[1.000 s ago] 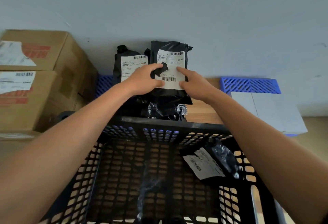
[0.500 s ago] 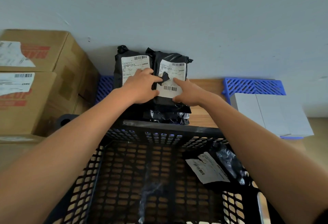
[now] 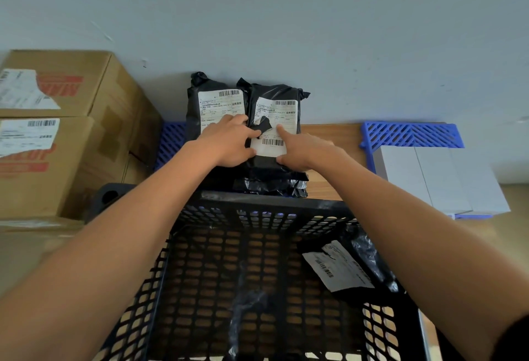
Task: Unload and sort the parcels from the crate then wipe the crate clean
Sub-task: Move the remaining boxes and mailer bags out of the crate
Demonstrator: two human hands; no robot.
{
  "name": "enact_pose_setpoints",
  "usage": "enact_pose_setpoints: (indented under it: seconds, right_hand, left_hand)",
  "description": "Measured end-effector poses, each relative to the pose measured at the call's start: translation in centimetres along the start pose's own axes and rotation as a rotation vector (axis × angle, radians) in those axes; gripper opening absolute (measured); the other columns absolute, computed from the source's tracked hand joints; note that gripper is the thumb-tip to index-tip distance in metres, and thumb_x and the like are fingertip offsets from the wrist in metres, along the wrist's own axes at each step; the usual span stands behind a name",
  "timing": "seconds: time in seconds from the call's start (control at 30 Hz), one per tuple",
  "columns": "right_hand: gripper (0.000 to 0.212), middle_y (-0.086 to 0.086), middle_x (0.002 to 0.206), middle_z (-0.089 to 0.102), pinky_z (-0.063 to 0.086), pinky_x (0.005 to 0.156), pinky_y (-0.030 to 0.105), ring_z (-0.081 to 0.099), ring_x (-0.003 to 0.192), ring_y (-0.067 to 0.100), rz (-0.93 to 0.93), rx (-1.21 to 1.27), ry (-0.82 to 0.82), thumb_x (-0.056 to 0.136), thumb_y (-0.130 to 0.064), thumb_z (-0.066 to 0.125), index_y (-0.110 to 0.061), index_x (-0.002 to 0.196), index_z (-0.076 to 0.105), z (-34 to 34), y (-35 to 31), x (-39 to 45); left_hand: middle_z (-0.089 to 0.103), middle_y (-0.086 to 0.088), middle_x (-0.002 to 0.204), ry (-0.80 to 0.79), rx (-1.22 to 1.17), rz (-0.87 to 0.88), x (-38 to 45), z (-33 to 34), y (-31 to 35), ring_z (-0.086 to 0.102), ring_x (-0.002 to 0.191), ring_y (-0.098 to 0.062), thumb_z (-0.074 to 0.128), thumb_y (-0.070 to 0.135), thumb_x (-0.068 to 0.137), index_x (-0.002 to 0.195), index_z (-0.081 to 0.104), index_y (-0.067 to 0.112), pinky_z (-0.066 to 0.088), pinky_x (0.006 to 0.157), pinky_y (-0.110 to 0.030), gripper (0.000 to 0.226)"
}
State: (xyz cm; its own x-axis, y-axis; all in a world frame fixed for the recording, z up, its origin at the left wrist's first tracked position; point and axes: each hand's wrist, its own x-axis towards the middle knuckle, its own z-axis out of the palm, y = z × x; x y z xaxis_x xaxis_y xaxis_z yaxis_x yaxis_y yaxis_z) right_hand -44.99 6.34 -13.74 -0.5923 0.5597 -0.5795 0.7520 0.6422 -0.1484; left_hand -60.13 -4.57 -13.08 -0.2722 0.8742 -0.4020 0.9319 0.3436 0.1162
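A black perforated crate [image 3: 266, 203] stands in front of me. One black parcel with a white label [image 3: 343, 269] lies inside it at the right. Beyond the crate, two black labelled parcels lean upright against the wall on a wooden table. My left hand [image 3: 229, 143] and my right hand [image 3: 300, 151] both grip the right-hand parcel [image 3: 279, 108], fingers pressed on its torn white label. The left-hand parcel [image 3: 214, 103] stands touching it. More black bags [image 3: 272, 186] lie beneath them.
Stacked cardboard boxes [image 3: 57, 137] stand at the left. A blue plastic grid [image 3: 412, 134] with white flat boxes [image 3: 438, 180] on it sits at the right. Another blue grid [image 3: 171, 140] shows behind the parcels at the left. A grey wall [image 3: 286, 17] backs the table.
Both hands lowered the right-hand parcel until it stands beside the left-hand one against the wall; the hands stay on its label.
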Motion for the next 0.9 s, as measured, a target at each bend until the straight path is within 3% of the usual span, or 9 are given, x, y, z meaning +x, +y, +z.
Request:
enact_pose_setpoints:
  seconds: [0.1,0.2,0.4,0.5,0.57,0.6,0.7,0.77,0.9]
  right_hand:
    - [0.070,0.003,0.138,0.055,0.029,0.110,0.064,0.051,0.127,0.032,0.024,-0.016,0.085,0.095,-0.032,0.056,-0.038,0.157,0.024,-0.5,-0.6,-0.9]
    - [0.045,0.003,0.135,0.058,0.038,0.100,0.051,0.054,0.121,0.028,0.006,0.034,0.150,0.096,-0.029,0.053,-0.029,0.141,0.051,-0.7,0.0,-2.5]
    - [0.049,0.002,0.142,0.061,0.049,0.104,0.042,0.059,0.123,0.026,-0.076,0.300,0.294,0.098,-0.038,0.055,-0.028,0.146,0.055,-2.0,2.2,-9.8]
    - [0.038,-0.003,0.135,0.067,0.045,0.095,0.019,0.059,0.119,0.017,-0.147,0.441,0.393,0.101,-0.028,0.056,-0.024,0.138,0.064,-2.1,3.3,-15.7]
    - [0.036,-0.014,0.126,0.067,0.031,0.084,-0.004,0.053,0.109,-0.003,-0.188,0.498,0.473,0.101,-0.025,0.060,-0.024,0.137,0.065,-1.1,4.2,-19.5]
    - [0.037,-0.020,0.122,0.063,0.027,0.085,-0.008,0.048,0.108,-0.010,-0.201,0.521,0.504,0.100,-0.024,0.062,-0.024,0.137,0.065,-0.3,4.7,-20.8]
    - [0.035,-0.024,0.124,0.055,0.030,0.102,0.007,0.048,0.125,-0.002,-0.187,0.547,0.550,0.098,-0.025,0.065,-0.026,0.133,0.067,3.1,6.3,-23.3]
    - [0.033,-0.023,0.124,0.058,0.030,0.103,0.009,0.048,0.126,-0.001,-0.161,0.556,0.580,0.097,-0.025,0.066,-0.027,0.130,0.069,5.3,7.4,-24.5]
    - [0.039,-0.017,0.133,0.058,0.039,0.109,0.019,0.042,0.126,-0.005,-0.098,0.509,0.462,0.098,-0.025,0.065,-0.026,0.137,0.064,8.4,8.9,-25.2]
  left_hand:
    - [0.031,-0.002,0.163,0.026,-0.077,-0.014,-0.8,-0.3,0.1,0.026,0.150,-0.028,0.059,0.047,0.098,0.154,0.041,0.034,0.033,0.117,-0.052,0.060]
    - [0.047,0.000,0.153,0.078,-0.147,-0.029,-2.2,-1.0,0.9,0.040,0.141,-0.027,0.060,0.049,0.096,0.149,0.049,0.031,0.039,0.112,-0.051,0.057]
    - [0.058,0.002,0.145,0.285,-0.415,0.059,-7.4,-3.4,5.0,0.052,0.132,-0.019,0.060,0.040,0.101,0.144,0.057,0.028,0.040,0.104,-0.033,0.045]
    - [0.061,0.007,0.141,0.376,-0.517,0.126,-10.5,-3.1,7.3,0.056,0.125,-0.013,0.061,0.038,0.100,0.140,0.060,0.031,0.045,0.105,-0.035,0.040]
    - [0.065,0.009,0.133,0.424,-0.600,0.175,-12.3,-2.3,8.9,0.059,0.118,-0.008,0.062,0.034,0.100,0.135,0.064,0.030,0.049,0.102,-0.033,0.036]
    - [0.068,0.009,0.127,0.454,-0.637,0.202,-13.2,-1.9,9.6,0.061,0.114,-0.007,0.063,0.031,0.100,0.133,0.066,0.028,0.051,0.100,-0.032,0.033]
    - [0.072,0.012,0.111,0.564,-0.759,0.249,-15.9,-0.4,12.0,0.065,0.100,-0.005,0.064,0.021,0.100,0.120,0.074,0.023,0.052,0.086,-0.022,0.023]
    - [0.073,0.014,0.105,0.577,-0.896,0.234,-17.6,1.1,13.7,0.066,0.097,-0.007,0.063,0.017,0.100,0.113,0.077,0.021,0.050,0.079,-0.017,0.019]
    - [0.073,0.013,0.107,0.402,-1.010,0.186,-18.1,5.5,15.9,0.066,0.098,-0.001,0.065,0.017,0.099,0.114,0.077,0.022,0.049,0.077,-0.011,0.019]
